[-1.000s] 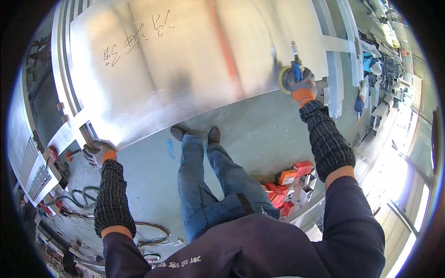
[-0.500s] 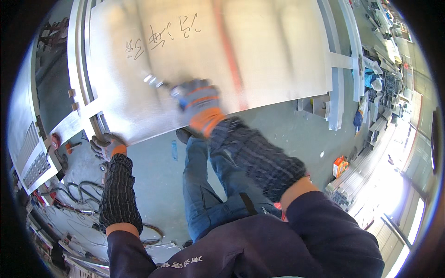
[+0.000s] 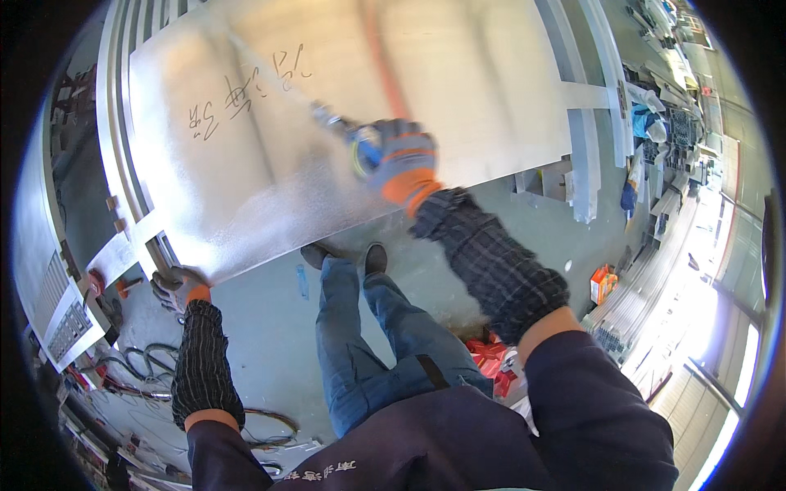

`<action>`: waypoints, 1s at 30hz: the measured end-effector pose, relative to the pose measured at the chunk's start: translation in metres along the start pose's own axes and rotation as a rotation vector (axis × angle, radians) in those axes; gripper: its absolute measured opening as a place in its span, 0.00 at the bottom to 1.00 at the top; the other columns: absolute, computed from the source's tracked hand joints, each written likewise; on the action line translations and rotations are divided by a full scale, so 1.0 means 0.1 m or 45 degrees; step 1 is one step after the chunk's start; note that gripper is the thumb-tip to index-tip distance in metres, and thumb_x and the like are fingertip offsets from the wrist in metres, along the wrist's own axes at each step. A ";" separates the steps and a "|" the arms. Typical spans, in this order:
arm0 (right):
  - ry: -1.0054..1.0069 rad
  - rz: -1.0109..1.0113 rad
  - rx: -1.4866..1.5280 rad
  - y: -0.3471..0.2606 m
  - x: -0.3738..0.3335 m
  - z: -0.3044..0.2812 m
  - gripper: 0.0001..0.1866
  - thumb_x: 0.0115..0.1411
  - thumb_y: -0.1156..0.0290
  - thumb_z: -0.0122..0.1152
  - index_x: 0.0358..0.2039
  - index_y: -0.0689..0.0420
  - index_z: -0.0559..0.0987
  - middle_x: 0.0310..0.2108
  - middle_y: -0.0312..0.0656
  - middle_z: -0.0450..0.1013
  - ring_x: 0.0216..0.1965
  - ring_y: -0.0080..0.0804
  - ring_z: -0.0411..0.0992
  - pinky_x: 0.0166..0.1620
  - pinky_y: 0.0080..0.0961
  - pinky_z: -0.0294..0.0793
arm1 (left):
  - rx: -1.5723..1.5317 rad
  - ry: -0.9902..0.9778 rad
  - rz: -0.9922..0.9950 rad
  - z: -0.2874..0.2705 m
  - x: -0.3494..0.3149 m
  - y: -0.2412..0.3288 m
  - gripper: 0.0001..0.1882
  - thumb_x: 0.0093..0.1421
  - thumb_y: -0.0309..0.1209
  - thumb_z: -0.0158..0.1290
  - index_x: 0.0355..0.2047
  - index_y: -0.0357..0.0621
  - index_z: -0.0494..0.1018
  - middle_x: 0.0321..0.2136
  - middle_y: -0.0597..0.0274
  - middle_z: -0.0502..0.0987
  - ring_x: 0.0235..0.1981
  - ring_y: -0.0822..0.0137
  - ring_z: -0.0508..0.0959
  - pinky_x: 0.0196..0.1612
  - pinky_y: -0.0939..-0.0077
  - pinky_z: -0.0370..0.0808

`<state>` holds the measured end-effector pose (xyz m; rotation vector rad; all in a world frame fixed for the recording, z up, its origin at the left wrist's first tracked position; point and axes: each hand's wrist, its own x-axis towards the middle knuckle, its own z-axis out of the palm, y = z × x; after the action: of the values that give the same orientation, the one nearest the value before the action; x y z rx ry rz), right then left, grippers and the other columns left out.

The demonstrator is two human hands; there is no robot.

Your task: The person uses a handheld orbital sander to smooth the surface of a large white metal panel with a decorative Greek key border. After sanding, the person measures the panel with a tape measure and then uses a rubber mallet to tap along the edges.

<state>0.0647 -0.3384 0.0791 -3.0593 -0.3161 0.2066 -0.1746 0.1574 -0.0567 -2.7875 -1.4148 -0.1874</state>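
Observation:
A large, shiny metal sheet [image 3: 491, 106] with dark handwriting lies in front of me on a metal frame [image 3: 119, 147]. Above it, my right hand [image 3: 403, 159], in a grey and orange glove, is closed round a blue-bodied spray gun [image 3: 366, 151]. Its silver nozzle points up and to the left, and a faint pale streak runs from the tip. Fine speckles, like wet droplets, cover the near part of the sheet. My left hand [image 3: 180, 288], gloved alike, has its fingers curled over the frame's near left corner, beside the sheet's edge.
Metal rails [image 3: 585, 155] run past the sheet's right side. Stacked metal profiles [image 3: 647, 270] and an orange box [image 3: 603, 283] are on the floor at right. Black hoses [image 3: 139, 360] lie at lower left; red items [image 3: 491, 358] are beside my legs.
My right hand has swung to the right with the spray gun. The pale streak and speckled patch now show. The sheet appears shifted left in view; my left hand stays at the corner.

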 end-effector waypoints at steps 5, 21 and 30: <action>0.100 0.357 -0.147 1.72 0.01 -0.11 0.37 0.54 0.40 0.68 0.55 0.54 0.77 0.47 0.50 0.77 0.49 0.52 0.77 0.51 0.48 0.77 | -0.040 -0.011 -0.015 0.08 0.03 -0.08 0.38 0.71 0.49 0.49 0.76 0.49 0.56 0.73 0.45 0.58 0.74 0.45 0.58 0.75 0.46 0.56; -0.149 0.481 -0.200 1.34 -0.01 0.18 0.52 0.53 0.36 0.65 0.69 0.62 0.67 0.66 0.54 0.69 0.63 0.53 0.71 0.66 0.42 0.70 | 0.003 -0.062 -0.101 -0.16 -0.08 0.10 0.38 0.72 0.49 0.45 0.77 0.45 0.55 0.75 0.47 0.55 0.77 0.49 0.51 0.78 0.47 0.47; 0.012 -0.263 -0.024 -1.35 -0.03 0.06 0.33 0.49 0.49 0.73 0.53 0.49 0.75 0.48 0.45 0.72 0.51 0.47 0.71 0.50 0.48 0.71 | -0.045 -0.101 -0.131 -0.16 -0.09 0.20 0.40 0.71 0.51 0.48 0.77 0.46 0.54 0.76 0.47 0.54 0.78 0.47 0.50 0.78 0.43 0.42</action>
<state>0.0337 -0.2074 0.0829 -3.0162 -0.6316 0.1785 -0.1654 0.1377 -0.0406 -2.7806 -1.5898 -0.1046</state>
